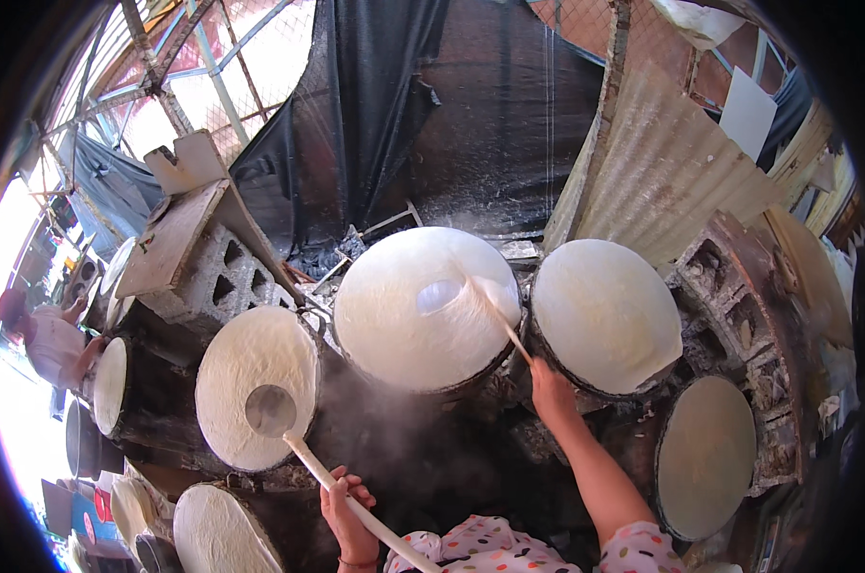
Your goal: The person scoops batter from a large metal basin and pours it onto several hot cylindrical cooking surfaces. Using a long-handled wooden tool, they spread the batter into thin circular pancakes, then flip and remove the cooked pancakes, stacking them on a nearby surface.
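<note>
My left hand (348, 512) grips the pale handle of a long-handled ladle (270, 411). Its round metal head lies over the pale, wrinkled contents of a round pan (252, 351). My right hand (552, 394) holds a thin wooden stick (512, 334). The stick's far end reaches into a large steaming pan (396, 315) filled with a white, frothy liquid. A smooth bluish-white patch (438, 296) shows through the froth beside the stick, and its tip is hidden there. To the right of that, another round pan (604, 315) holds a whitish, foamy layer.
More filled pans (706, 458) stand at the lower right, and another pan (221, 533) is at the lower left. Concrete blocks (224, 276) flank the pans. A black sheet (468, 107) and a corrugated panel (676, 165) hang behind. A person (52, 336) works at far left.
</note>
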Demonstrator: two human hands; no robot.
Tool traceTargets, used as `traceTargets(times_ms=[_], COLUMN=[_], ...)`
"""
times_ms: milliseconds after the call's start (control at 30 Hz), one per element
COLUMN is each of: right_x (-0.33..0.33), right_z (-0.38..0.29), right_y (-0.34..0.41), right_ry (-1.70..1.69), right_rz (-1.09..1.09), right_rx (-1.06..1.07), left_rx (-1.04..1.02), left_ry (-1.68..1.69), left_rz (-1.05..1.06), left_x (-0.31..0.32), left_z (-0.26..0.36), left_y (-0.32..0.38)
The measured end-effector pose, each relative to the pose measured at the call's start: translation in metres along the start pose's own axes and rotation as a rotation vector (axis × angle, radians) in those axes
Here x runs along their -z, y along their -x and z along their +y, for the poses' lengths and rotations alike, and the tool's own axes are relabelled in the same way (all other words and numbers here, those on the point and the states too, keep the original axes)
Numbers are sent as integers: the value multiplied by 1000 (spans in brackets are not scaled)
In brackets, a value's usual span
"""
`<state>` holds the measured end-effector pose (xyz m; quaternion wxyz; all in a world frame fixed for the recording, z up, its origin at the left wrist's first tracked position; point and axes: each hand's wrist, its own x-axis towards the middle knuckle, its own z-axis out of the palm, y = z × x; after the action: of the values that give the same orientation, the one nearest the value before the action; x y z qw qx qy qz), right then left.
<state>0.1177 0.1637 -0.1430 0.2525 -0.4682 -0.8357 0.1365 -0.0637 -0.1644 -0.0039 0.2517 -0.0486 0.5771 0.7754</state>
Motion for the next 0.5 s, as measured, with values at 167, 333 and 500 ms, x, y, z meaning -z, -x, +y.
traceTargets(times_ms=[167,333,500], right_x=[35,18,5], right_z=[-73,-65,-91], right_y=[-96,-47,21], right_ry=[-193,-556,-508], right_rz=[-78,15,-111], right_rx=[-107,-134,-296], left_rx=[-22,-23,17], left_ry=[13,-9,8], left_rz=[38,65,-10], left_x=[-1,-2,-18], left_z=[-3,2,-1], left_y=[-2,0,-9])
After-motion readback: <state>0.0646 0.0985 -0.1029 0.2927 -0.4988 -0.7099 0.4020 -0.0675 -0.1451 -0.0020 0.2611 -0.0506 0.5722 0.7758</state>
